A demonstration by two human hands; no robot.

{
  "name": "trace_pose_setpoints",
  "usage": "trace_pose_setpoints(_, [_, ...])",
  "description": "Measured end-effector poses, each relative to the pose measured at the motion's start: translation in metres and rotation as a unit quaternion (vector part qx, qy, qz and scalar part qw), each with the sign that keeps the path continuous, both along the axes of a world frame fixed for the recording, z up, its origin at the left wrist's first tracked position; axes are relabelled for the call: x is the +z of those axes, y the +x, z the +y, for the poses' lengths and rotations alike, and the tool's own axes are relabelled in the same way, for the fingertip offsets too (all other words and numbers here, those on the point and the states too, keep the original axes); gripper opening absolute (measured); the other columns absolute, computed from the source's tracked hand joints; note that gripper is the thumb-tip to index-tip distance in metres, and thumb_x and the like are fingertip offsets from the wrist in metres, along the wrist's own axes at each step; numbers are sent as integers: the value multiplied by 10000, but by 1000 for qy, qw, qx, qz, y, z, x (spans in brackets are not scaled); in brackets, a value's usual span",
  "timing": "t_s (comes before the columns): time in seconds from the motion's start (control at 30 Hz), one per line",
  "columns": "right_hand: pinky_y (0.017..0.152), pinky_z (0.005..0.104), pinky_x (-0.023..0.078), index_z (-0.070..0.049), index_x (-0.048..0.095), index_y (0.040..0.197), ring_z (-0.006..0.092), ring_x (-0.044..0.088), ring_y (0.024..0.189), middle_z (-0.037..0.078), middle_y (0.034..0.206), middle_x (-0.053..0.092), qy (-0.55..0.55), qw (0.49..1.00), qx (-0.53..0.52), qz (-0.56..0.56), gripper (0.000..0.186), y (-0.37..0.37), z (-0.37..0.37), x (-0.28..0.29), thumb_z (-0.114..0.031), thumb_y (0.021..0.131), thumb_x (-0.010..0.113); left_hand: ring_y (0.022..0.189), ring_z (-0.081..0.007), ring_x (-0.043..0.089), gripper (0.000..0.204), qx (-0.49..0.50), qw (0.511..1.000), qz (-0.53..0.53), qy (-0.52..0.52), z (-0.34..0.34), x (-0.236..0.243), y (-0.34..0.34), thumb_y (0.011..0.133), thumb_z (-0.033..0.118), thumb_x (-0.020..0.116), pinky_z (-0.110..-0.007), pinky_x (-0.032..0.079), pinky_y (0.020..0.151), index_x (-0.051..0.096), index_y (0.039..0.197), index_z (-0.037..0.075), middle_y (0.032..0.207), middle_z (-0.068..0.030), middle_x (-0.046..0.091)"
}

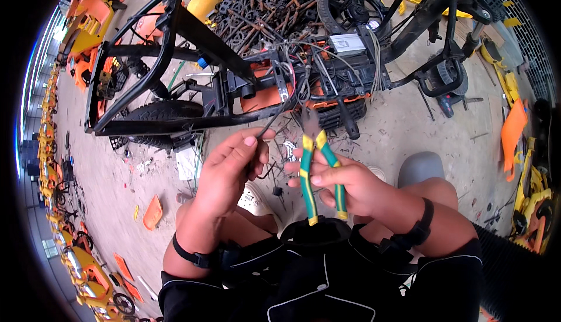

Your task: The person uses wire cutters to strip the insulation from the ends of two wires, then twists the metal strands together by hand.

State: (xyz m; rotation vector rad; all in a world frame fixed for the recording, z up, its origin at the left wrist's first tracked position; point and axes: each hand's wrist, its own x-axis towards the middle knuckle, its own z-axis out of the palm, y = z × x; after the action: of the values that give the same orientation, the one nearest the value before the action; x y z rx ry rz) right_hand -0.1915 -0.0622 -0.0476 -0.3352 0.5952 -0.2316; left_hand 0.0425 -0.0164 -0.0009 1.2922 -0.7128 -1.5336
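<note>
A thin black cable [267, 127] is pinched between the thumb and fingers of my left hand [234, 161]. It runs up toward the wiring in the middle of a black scooter frame [210, 44]. My right hand [359, 185] holds pliers [306, 176] with green and yellow handles. Their jaws point up at the frame and look blurred, beside the cable; I cannot tell whether they touch any wire. Loose wires and a silver box [347, 44] sit on the frame's middle. A black-handled screwdriver [350, 122] leans there, handle toward me.
Behind the frame lies a heap of rusty metal parts [263, 4] and a black wheel [353, 9]. A cordless drill [446, 106] rests on the floor at right, near orange panels [514, 135]. An orange plastic piece [153, 213] lies left. Yellow scooters [87, 272] line the left side.
</note>
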Motion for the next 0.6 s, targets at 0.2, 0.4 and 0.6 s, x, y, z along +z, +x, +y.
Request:
trace_pose_setpoints(0.2, [750,337,570,-32,352,1488,259,552,1263,141,1433,499,-80,995,59,-15,703,6,11,-1,107,807,456,686,-74,499,250,14,996,-87,-16,-3,-14,5,1041,216,551,-209,393,629,658,1159,23,835,-5,617])
trace_pose_setpoints(0.4, [908,384,563,-21,398,1442,234,548,1241,119,1373,524,-129,988,71,56,641,6,10,0,120,830,525,674,-65,520,245,22,987,-158,-30,-9,-14,-1,1044,209,547,-205,400,607,663,1162,28,822,-1,633])
trace_pose_setpoints(0.6, [954,390,539,-24,281,1533,266,451,1372,143,1529,403,-192,975,102,51,748,0,13,-16,129,850,545,669,-75,547,200,-3,987,-159,-33,-11,-18,-7,1034,158,560,-214,460,631,628,1155,13,818,-37,655])
